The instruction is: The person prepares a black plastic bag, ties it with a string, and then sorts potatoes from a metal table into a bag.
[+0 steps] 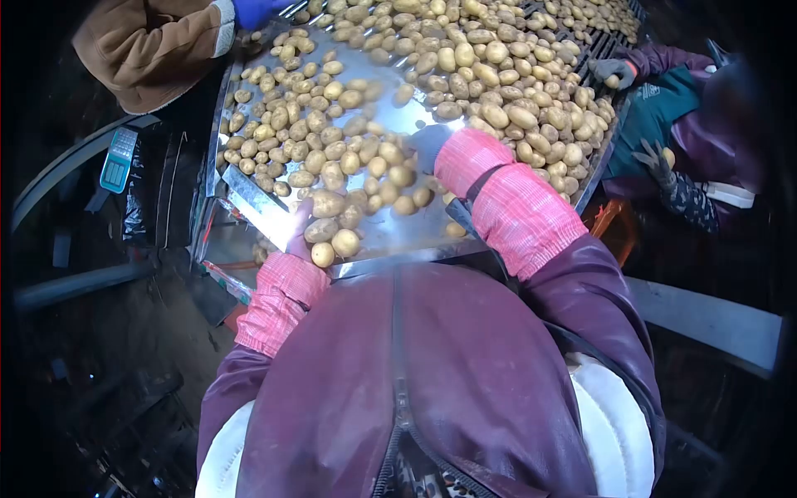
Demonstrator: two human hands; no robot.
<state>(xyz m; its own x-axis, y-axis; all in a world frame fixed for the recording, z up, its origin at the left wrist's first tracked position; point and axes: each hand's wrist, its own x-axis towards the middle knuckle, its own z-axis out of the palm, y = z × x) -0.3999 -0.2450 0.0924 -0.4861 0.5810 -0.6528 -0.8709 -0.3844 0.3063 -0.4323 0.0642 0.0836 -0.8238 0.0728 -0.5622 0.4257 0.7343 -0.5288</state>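
Note:
Many potatoes [328, 205] lie loose on a shiny metal sorting table [415, 228]. My left hand [300, 231], in a purple glove below a pink checked sleeve cover, is at the near left edge beside a few larger potatoes. Its fingers are mostly hidden, so its grip does not show. My right hand [428, 146], in a grey-blue glove, reaches over the middle of the metal surface between two groups of potatoes. Motion and glare smear its fingers. Some potatoes just beyond it are blurred too.
A dense heap of potatoes [490, 66] covers the far and right side. At upper left is a co-worker's brown sleeve [154, 50] with a blue glove. On the right, another person's gloved hands [614, 73] each hold a potato. A teal calculator-like device [119, 159] sits left.

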